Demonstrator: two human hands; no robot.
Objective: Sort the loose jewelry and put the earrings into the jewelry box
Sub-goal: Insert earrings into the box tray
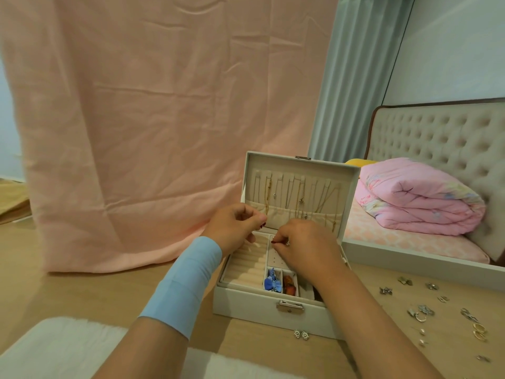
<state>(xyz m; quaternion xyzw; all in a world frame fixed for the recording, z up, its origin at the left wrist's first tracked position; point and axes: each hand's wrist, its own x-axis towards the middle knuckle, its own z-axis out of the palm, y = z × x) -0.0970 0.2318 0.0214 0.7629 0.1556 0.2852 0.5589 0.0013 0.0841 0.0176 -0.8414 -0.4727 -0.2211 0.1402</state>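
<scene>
2 hands at jewelry box (246, 302) stud panel (273, 259): my L hand (235, 225) & R hand (303, 250) pinched tight, can't tell on what. Loose earrings (420, 313) on table (109, 291), R of box. Weak grip could drop a stud into ring rolls (246, 266).

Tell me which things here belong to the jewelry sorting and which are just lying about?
Job: open white jewelry box; loose silver and gold earrings on the wooden table; small flower-shaped stud pair.
Just there: folded pink quilt; hanging pink sheet; tufted beige headboard.
</scene>
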